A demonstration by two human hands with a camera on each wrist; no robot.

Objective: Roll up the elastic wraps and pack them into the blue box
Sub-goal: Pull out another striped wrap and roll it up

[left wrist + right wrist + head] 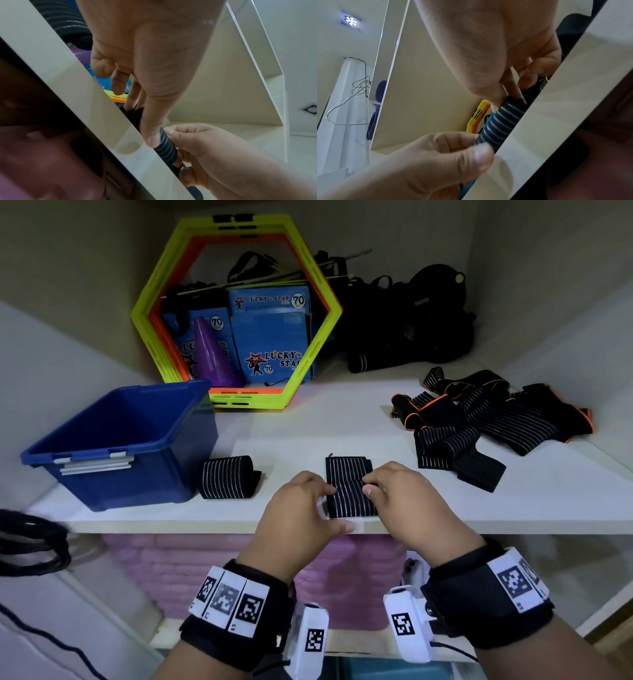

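A black elastic wrap with thin white stripes (349, 487) lies partly rolled at the front edge of the white shelf (308, 433). My left hand (308, 501) pinches its left side and my right hand (387, 491) pinches its right side, fingers curled over the roll (167, 147) (498, 127). Another rolled striped wrap (227, 475) lies just left of it, beside the blue box (116, 443), whose visible inside holds nothing. A heap of loose wraps (486, 419), some edged in orange, lies at the right.
Yellow and orange hexagonal frames (236, 313) lean on the back wall around blue packets (270, 337) and a purple cone (212, 354). Black straps and gear (411, 316) fill the back right. A pink bin (239, 559) sits on the shelf below.
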